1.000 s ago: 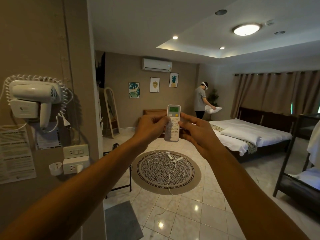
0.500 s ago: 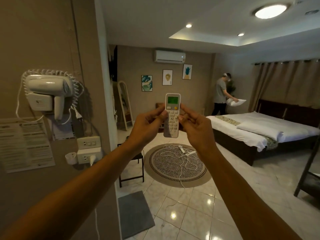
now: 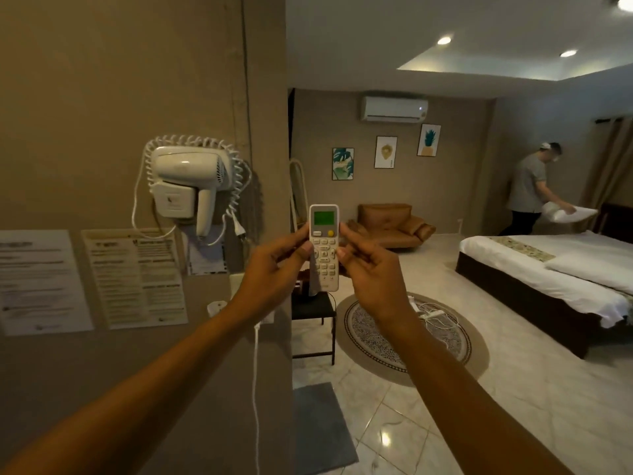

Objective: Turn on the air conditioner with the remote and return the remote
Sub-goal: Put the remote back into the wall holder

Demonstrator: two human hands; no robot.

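Both hands, left hand (image 3: 274,269) and right hand (image 3: 371,272), pinch the upright remote (image 3: 324,246). A light newly shows on the air conditioner (image 3: 394,109), suggesting power-on; returning the remote remains.

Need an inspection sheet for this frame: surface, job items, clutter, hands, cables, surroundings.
Surface: glossy tiled floor; no worktop in use.
Job's things: white button remote with green screen, upright; white wall air conditioner, small light lit.
Clutter: paper notices on the wall.
Grippers: left hand and right hand pinch the remote's sides.
Cables: white cords on round patterned rug; coiled cord on white wall hair dryer.
Surroundings: bed, brown sofa, another person holding a pillow.
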